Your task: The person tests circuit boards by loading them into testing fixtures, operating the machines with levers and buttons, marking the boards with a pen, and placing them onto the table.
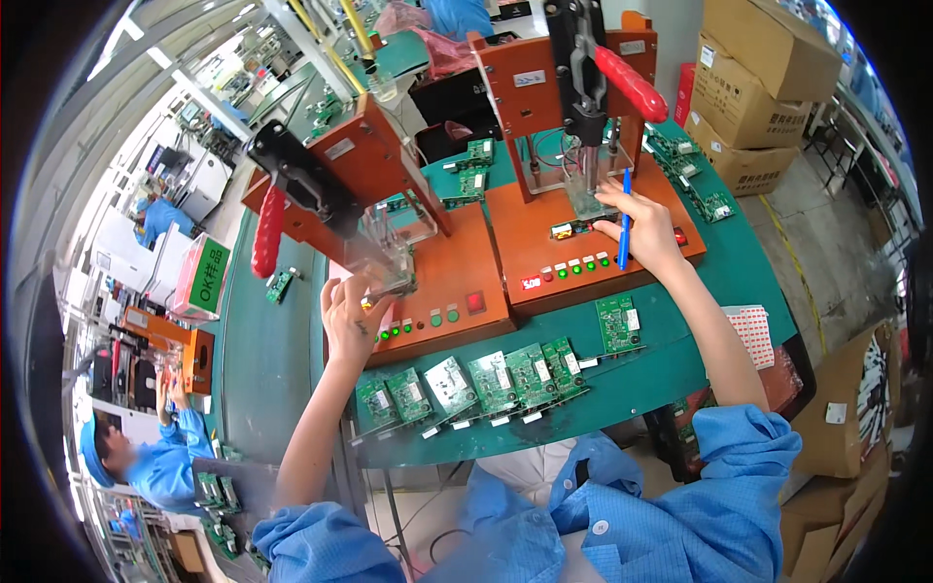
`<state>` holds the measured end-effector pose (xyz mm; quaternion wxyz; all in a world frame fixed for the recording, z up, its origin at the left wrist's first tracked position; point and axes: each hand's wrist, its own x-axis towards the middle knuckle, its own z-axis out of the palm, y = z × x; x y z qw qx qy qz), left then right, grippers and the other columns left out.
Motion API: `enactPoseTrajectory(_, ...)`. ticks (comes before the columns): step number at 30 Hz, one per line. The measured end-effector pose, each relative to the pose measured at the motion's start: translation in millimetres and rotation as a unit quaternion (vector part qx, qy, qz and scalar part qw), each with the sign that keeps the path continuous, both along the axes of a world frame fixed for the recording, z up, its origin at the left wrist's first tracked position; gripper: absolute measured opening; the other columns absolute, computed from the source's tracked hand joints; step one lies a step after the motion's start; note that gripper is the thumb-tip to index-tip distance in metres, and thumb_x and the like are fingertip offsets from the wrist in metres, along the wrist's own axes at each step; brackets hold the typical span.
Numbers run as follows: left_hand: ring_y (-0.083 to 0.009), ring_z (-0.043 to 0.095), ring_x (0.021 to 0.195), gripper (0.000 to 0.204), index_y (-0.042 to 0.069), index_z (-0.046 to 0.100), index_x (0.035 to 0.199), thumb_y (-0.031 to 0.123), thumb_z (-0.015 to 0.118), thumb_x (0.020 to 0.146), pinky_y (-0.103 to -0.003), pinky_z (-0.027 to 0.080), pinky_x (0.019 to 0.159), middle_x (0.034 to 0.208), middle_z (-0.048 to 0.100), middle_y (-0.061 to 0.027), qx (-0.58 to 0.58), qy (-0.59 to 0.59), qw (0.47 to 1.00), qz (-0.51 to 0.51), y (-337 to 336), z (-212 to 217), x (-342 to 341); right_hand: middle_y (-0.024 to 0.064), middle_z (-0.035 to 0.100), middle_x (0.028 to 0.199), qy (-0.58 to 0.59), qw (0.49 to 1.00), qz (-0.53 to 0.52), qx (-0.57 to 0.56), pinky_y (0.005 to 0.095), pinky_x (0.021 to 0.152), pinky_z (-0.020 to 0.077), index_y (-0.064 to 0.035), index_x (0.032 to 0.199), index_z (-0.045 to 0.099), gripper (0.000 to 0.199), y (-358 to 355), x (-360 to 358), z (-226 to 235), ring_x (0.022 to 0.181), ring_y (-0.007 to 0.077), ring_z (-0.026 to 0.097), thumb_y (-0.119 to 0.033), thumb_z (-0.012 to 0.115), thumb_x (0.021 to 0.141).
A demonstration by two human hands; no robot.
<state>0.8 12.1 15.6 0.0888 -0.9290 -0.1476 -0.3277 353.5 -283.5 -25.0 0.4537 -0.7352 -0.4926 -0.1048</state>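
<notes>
- Your left hand (352, 316) reaches up to the clear plastic press block (384, 255) of the left orange test fixture (428, 282), fingers curled against the block's lower edge; whether they pinch anything there cannot be told
- Your right hand (646, 233) rests on the deck of the right orange test fixture (593, 248), its grip closed around a blue pen (625, 222) that stands nearly upright between the fingers, while the fingertips touch the small board seated under that fixture's clear press block (586, 194)
- Each fixture carries a red-handled toggle lever: the left lever (267, 231) hangs down at the fixture's outer side, the right lever (632, 83) slants up and to the right above your hand
- A row of green lamps (583, 264) and a red display glow along the front of the right fixture; green lamps and a red button (475, 302) sit on the front of the left one
- A line of green circuit boards (486, 381) lies along the near edge of the green bench (641, 374), just below both fixtures, with one more board (617, 324) set apart toward your right
- Cardboard boxes (753, 92) are stacked beyond the bench on the right
- At far left another person in a blue coat (165, 457) works at a separate station
</notes>
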Motion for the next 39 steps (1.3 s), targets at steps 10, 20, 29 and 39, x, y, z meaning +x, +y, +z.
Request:
enactPoseTrajectory(10, -0.0305, 0.059, 0.112, 0.050, 0.007, 0.058, 0.113, 0.019, 0.084, 0.072, -0.048, 0.035, 0.108, 0.110, 0.068, -0.0098, -0.105, -0.020, 0.991, 0.081, -18, -6, 2, 0.0220, 0.062, 0.131, -0.044, 0.999, -0.002, -0.024, 0.0387, 0.103, 0.0495, -0.0025, 0.119, 0.066, 0.047, -2, -10, 16, 0.127, 0.0334, 0.057, -0.013, 0.083, 0.077)
enactPoseTrajectory(20, -0.0335, 0.033, 0.144, 0.060, 0.002, 0.051, 0.138, 0.026, 0.070, 0.087, -0.057, 0.012, 0.121, 0.151, 0.043, -0.0176, -0.080, 0.046, 0.996, -0.004, -139, -34, 32, 0.0215, 0.063, 0.128, -0.098, 0.980, -0.172, -0.008, 0.0432, 0.100, 0.0488, -0.0018, 0.122, 0.063, 0.033, -86, -33, -21, 0.122, 0.0390, 0.059, -0.012, 0.070, 0.091)
enactPoseTrajectory(29, -0.0340, 0.037, 0.142, 0.045, -0.002, 0.055, 0.133, 0.016, 0.058, 0.092, -0.056, 0.018, 0.120, 0.146, 0.048, -0.0217, -0.005, 0.083, 0.996, 0.026, -133, -58, 36, 0.0217, 0.067, 0.122, -0.169, 0.970, -0.171, -0.016, 0.0449, 0.103, 0.0463, -0.0002, 0.114, 0.066, 0.027, -92, -45, -29, 0.126, 0.0372, 0.057, -0.011, 0.071, 0.090)
enactPoseTrajectory(39, -0.0369, 0.052, 0.128, 0.061, -0.006, 0.044, 0.142, 0.016, 0.067, 0.090, -0.049, 0.029, 0.115, 0.145, 0.049, -0.0222, 0.000, -0.298, 0.954, -0.024, -31, 72, 18, 0.0150, 0.053, 0.145, -0.047, 0.984, -0.063, 0.160, 0.0342, 0.097, 0.0501, -0.0005, 0.145, 0.045, 0.053, -49, -37, 100, 0.130, 0.0248, 0.055, 0.004, 0.061, 0.094)
